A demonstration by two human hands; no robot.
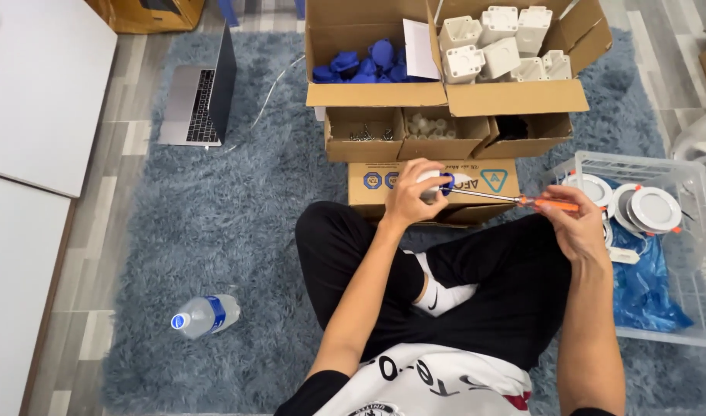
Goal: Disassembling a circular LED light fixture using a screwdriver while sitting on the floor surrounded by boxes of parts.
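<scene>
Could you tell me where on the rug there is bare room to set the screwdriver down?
The rug lies bare between the laptop and the cardboard boxes, and between the water bottle and the person's knee. It is crowded ahead, where both hands work against the boxes, and beside the right hand, by the clear bin of round lamps.

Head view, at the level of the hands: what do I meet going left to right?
Laptop → left hand around a small white and blue part → screwdriver → right hand on its orange handle → clear bin of round white lights.
</scene>
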